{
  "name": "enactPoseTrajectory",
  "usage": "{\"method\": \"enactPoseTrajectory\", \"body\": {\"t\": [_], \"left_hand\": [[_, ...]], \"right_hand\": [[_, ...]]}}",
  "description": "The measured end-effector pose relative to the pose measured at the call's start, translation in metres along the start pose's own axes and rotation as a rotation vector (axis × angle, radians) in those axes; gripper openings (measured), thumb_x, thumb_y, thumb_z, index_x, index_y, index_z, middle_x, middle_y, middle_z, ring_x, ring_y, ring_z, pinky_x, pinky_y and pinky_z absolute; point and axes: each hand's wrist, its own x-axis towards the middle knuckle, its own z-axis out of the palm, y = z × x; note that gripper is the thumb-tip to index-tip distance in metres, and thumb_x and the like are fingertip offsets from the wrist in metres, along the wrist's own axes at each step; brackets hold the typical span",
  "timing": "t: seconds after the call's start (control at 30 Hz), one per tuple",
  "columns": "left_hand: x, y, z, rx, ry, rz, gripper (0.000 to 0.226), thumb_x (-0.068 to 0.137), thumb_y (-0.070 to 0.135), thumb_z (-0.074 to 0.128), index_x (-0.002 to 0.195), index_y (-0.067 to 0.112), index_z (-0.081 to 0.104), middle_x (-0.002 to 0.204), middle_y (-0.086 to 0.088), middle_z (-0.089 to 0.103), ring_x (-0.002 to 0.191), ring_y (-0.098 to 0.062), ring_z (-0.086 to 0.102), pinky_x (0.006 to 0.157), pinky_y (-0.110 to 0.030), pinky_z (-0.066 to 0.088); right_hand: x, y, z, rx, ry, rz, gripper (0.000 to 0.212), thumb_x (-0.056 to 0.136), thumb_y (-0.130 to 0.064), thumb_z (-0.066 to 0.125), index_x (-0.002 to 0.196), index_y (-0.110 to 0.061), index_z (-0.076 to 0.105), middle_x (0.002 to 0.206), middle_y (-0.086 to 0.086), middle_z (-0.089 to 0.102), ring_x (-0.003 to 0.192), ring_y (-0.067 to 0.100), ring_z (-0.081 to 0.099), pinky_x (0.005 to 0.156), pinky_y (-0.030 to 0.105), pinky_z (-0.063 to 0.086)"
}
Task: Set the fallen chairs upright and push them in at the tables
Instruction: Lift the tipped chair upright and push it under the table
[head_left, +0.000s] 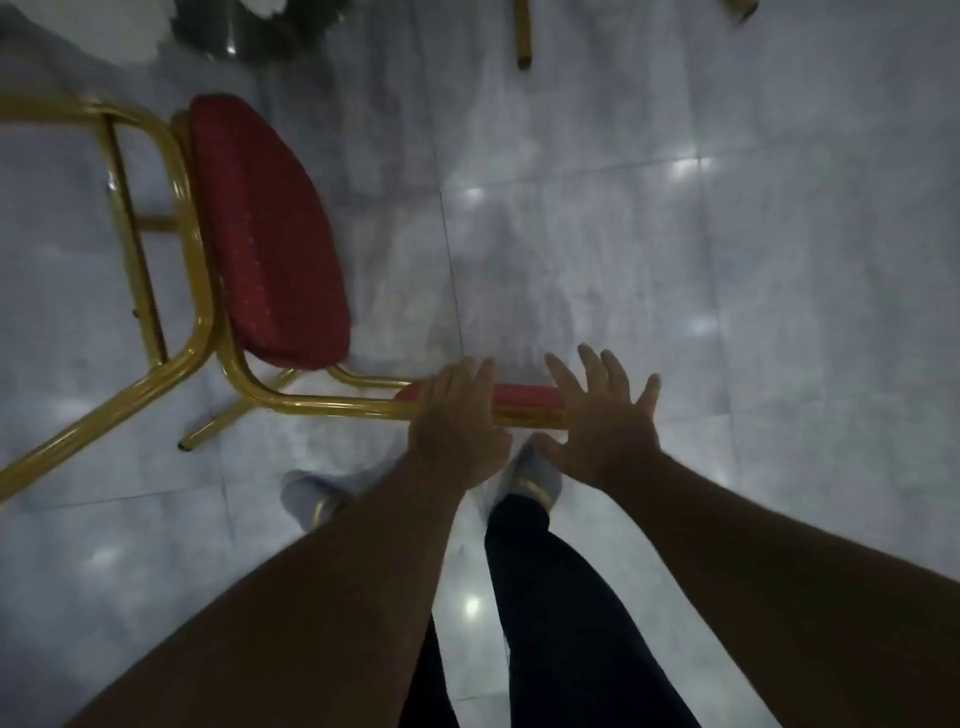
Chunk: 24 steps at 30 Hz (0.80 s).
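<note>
- The chair (249, 249) lies tipped over at the left on the shiny tiled floor (727, 234). Its red seat pad faces up toward the camera, its gold legs splay out to the left edge, and its backrest (524, 397) reaches right toward the person's feet. It is not upright, and no table is plainly in view beside it. Only a dark, blurred shape and some white cloth show at the top left, and I cannot tell what they are.
- What could go wrong, as I judge it: the tiles look glossy, so a leg may skid instead of pivoting when the chair is lifted, and the frame could swing or drop. With only one hand truly holding, the backrest may twist out of the grip. The person's shoes (535, 478) sit just under the backrest, so a slip would land it on the toes.
- Another gold chair leg (523, 36) stands at the top, near enough to be knocked if this chair swings wide.
- The left hand (457, 421) is wrapped over the backrest's top rail, fingers (470, 376) curled over the far edge and gripping it.
- The right hand (597, 426) is spread wide, fingers (592, 364) splayed. It sits over the rail's end, though I cannot tell whether the palm actually touches it.
</note>
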Motion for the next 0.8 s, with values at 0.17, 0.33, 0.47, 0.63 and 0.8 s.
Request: {"method": "enactPoseTrajectory", "body": {"t": [0.17, 0.33, 0.47, 0.63, 0.8], "left_hand": [[0.047, 0.0, 0.052, -0.031, -0.008, 0.047, 0.109, 0.078, 0.046, 0.078, 0.159, 0.022, 0.008, 0.16, -0.012, 0.031, 0.148, -0.033, 0.029, 0.122, -0.052, 0.026], [0.054, -0.01, 0.11, 0.067, 0.003, 0.04, 0.099, 0.078, 0.05, 0.074, 0.156, 0.022, 0.022, 0.143, -0.008, 0.049, 0.128, -0.03, 0.047, 0.107, -0.047, 0.038], [0.049, -0.017, 0.132, 0.23, 0.17, 0.107, 0.053, 0.087, 0.057, 0.056, 0.125, 0.02, 0.054, 0.117, -0.004, 0.061, 0.103, -0.026, 0.055, 0.086, -0.043, 0.04], [0.053, -0.029, 0.138, 0.348, 0.301, 0.273, 0.044, 0.094, 0.061, 0.044, 0.102, 0.019, 0.056, 0.098, -0.004, 0.061, 0.087, -0.025, 0.056, 0.077, -0.04, 0.044], [0.056, -0.03, 0.14, 0.403, 0.34, 0.305, 0.041, 0.09, 0.056, 0.064, 0.1, 0.017, 0.054, 0.096, -0.006, 0.061, 0.084, -0.026, 0.058, 0.073, -0.04, 0.045]], "right_hand": [[0.052, 0.015, 0.056, -0.01, 0.05, -0.105, 0.1, 0.076, -0.082, 0.05, 0.156, -0.036, 0.01, 0.167, 0.01, 0.014, 0.153, 0.036, 0.016, 0.111, 0.076, 0.014], [0.058, 0.027, 0.119, 0.143, 0.17, -0.232, 0.058, 0.088, -0.057, 0.049, 0.133, -0.02, 0.053, 0.132, 0.01, 0.06, 0.119, 0.035, 0.056, 0.101, 0.054, 0.044], [0.057, 0.03, 0.135, 0.129, 0.3, -0.266, 0.032, 0.097, -0.039, 0.049, 0.115, -0.015, 0.06, 0.109, 0.01, 0.066, 0.096, 0.032, 0.061, 0.086, 0.048, 0.051], [0.056, 0.043, 0.142, 0.111, 0.354, -0.247, 0.031, 0.096, -0.04, 0.057, 0.114, -0.015, 0.06, 0.108, 0.01, 0.066, 0.097, 0.031, 0.061, 0.091, 0.045, 0.048], [0.052, 0.048, 0.143, 0.102, 0.467, -0.31, 0.024, 0.094, -0.029, 0.062, 0.108, -0.01, 0.058, 0.097, 0.013, 0.063, 0.086, 0.031, 0.058, 0.079, 0.041, 0.046]]}}
